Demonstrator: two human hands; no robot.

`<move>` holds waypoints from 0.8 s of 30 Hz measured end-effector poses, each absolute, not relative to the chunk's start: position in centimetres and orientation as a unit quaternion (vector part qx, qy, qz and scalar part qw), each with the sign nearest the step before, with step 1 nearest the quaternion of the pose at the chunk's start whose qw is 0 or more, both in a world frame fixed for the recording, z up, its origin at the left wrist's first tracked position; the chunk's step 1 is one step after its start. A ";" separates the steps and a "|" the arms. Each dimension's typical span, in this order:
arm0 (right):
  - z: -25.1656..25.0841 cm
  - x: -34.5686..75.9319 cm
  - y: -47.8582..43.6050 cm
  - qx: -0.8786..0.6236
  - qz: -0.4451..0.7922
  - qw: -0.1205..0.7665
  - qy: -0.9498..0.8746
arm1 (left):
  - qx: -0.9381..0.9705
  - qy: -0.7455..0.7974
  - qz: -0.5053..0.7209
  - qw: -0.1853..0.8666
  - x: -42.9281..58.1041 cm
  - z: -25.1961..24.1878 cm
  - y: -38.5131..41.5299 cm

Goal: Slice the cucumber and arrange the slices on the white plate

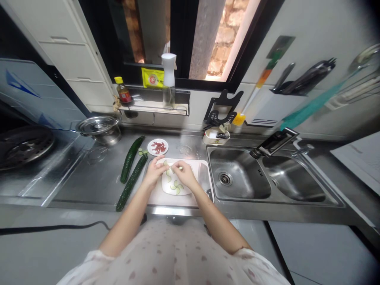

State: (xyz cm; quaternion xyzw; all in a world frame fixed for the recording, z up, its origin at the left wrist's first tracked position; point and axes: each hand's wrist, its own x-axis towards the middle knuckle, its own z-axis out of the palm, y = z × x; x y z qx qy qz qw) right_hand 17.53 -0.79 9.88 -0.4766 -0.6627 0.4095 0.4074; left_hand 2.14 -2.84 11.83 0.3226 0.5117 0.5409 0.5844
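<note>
Both my hands are over a white plate point(166, 189) that rests on a white cutting board point(190, 198) on the steel counter. My left hand point(154, 172) and my right hand point(185, 174) have their fingers pinched together around a small pale cucumber piece point(173, 169) between them. Several thin cucumber slices point(175, 186) lie fanned on the plate. Two whole cucumbers point(130, 174) lie side by side to the left of the board. A knife point(204, 179) lies on the board's right edge.
A small dish of red bits point(158, 147) sits behind the board. A double sink point(267, 178) with a faucet point(274, 143) is on the right. A steel pot point(99, 128) and a stove point(20, 146) are at left. Bottles stand on the window shelf point(154, 107).
</note>
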 end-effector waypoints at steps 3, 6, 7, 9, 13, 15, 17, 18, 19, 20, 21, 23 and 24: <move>9.9 17.5 -0.8 -0.475 0.413 0.409 -0.661 | 0.328 0.510 0.546 0.578 2.2 12.0 -2.9; 9.9 17.5 -0.8 -0.475 0.417 0.409 -0.658 | 0.337 0.510 0.552 0.567 2.1 11.9 -2.9; 9.9 17.5 -0.8 -0.476 0.418 0.408 -0.658 | 0.340 0.510 0.555 0.563 2.1 11.9 -2.9; 10.0 17.5 -0.8 -0.478 0.418 0.406 -0.657 | 0.344 0.509 0.561 0.555 2.1 11.8 -2.9; 10.1 17.4 -0.7 -0.482 0.421 0.404 -0.654 | 0.352 0.505 0.575 0.539 2.3 11.7 -3.0; 10.1 17.5 -0.7 -0.480 0.428 0.405 -0.651 | 0.355 0.507 0.577 0.532 2.5 11.8 -3.1; 10.1 17.5 -0.6 -0.471 0.441 0.407 -0.647 | 0.355 0.514 0.578 0.526 2.5 11.7 -3.1; 10.1 17.6 -0.5 -0.465 0.451 0.408 -0.644 | 0.353 0.517 0.578 0.523 2.5 11.7 -3.1; 10.1 17.6 -0.4 -0.459 0.461 0.409 -0.640 | 0.351 0.520 0.579 0.520 2.5 11.6 -3.0; 10.1 17.6 -0.3 -0.454 0.474 0.409 -0.634 | 0.349 0.523 0.580 0.518 2.4 11.4 -3.0; 10.0 17.6 -0.2 -0.450 0.488 0.408 -0.627 | 0.349 0.524 0.581 0.515 2.3 11.3 -3.0; 9.9 17.7 0.1 -0.449 0.516 0.399 -0.611 | 0.353 0.527 0.583 0.508 2.1 10.8 -2.9; 9.7 17.8 0.2 -0.452 0.526 0.391 -0.606 | 0.357 0.528 0.582 0.504 2.0 10.6 -2.9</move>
